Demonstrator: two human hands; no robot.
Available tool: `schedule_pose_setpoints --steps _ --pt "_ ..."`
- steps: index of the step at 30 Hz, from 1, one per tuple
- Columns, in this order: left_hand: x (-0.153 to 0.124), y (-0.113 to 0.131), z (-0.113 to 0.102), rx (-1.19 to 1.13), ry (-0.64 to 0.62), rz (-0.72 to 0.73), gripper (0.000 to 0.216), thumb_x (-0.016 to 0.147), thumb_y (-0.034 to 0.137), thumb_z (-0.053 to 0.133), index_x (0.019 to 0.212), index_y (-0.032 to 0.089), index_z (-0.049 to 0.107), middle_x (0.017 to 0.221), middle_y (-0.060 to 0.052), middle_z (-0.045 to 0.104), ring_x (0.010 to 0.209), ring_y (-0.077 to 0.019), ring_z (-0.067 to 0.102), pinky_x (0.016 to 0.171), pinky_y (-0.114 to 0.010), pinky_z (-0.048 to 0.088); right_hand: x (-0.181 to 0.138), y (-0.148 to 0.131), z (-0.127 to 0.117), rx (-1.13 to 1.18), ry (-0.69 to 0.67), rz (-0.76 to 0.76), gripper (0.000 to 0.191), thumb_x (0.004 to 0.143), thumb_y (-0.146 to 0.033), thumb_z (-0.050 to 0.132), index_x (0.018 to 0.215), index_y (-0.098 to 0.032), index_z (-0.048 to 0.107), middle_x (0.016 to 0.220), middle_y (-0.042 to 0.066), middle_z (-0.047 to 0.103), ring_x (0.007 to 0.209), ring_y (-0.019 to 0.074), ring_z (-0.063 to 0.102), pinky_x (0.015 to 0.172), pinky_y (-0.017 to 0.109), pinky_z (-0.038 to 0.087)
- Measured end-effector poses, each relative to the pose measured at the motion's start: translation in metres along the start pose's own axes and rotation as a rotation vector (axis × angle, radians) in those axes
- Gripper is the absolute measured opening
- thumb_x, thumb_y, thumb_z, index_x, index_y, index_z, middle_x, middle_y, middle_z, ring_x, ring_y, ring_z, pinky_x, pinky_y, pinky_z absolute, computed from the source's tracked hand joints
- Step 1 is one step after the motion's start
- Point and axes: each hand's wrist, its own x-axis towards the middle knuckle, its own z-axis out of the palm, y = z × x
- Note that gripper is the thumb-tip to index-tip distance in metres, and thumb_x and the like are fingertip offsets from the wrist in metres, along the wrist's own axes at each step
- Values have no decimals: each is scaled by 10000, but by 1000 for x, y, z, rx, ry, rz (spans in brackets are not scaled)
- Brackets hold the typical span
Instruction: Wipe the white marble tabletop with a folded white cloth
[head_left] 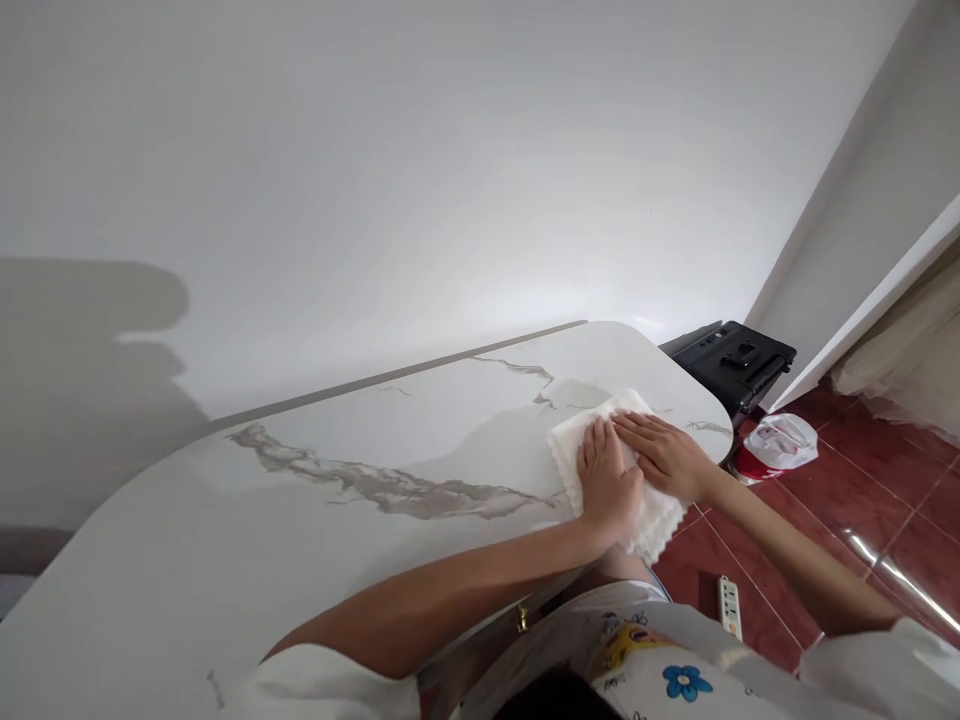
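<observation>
A white cloth (571, 447) lies near the right end of a white marble-patterned table (315, 520). My left hand (606, 482) rests flat on the cloth with its fingers stretched out. My right hand (664, 453) lies flat beside it, fingers extended onto the same cloth, the two hands touching. Part of the cloth hangs over the table's front edge under my wrists.
A white wall runs behind the table. To the right, a black case (731, 362) stands on the red tiled floor (885, 500), with a red bin lined with a white bag (776, 445) beside it. A white power strip (729, 604) lies on the floor.
</observation>
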Motion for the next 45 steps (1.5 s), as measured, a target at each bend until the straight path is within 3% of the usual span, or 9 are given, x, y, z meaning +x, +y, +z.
schedule_pose_setpoints --steps 4,10,16,27,33,39,45 --pt "-5 17 11 -67 -115 21 806 722 192 420 1466 75 136 1552 -62 55 1423 -174 -24 1158 -318 -10 -23 9 -9 27 17 22 555 899 -195 384 1447 -205 298 1444 77 377 1334 236 331 1072 473 334" --pt "39 39 20 -12 -89 53 681 812 237 349 1451 60 195 1543 -88 120 1425 -184 40 1164 -330 33 -13 56 -14 21 28 58 515 917 -244 379 1431 -250 336 1425 50 410 1312 231 372 1075 471 342" --pt "99 35 13 34 43 64 599 844 222 305 1430 103 277 1526 -64 215 1416 -175 135 1166 -328 95 34 99 -4 -24 20 68 488 931 -279 337 1417 -247 364 1428 32 409 1321 238 358 1078 483 331" --pt "201 -4 -18 153 287 76 493 902 193 259 1375 105 369 1482 -92 329 1383 -185 247 1149 -343 173 148 154 23 -71 0 -21 498 908 -244 312 1391 -172 408 1430 44 414 1330 214 344 1098 435 295" --pt "252 -14 -27 264 324 109 497 905 195 273 1380 75 355 1478 -99 333 1380 -212 241 1141 -345 174 192 190 35 -64 -9 14 538 872 -197 324 1407 -195 377 1440 17 399 1334 190 335 1106 423 277" --pt "285 7 -12 332 312 124 519 900 218 294 1386 41 333 1481 -127 316 1376 -239 236 1138 -372 167 192 224 26 -41 -18 94 531 883 -209 320 1412 -207 371 1450 -8 381 1341 189 322 1106 408 283" --pt "285 26 8 340 272 165 538 903 215 269 1404 22 296 1496 -134 281 1384 -246 214 1140 -377 156 165 235 14 -34 -9 179 536 873 -208 317 1404 -228 384 1440 -35 393 1330 187 344 1092 405 313"
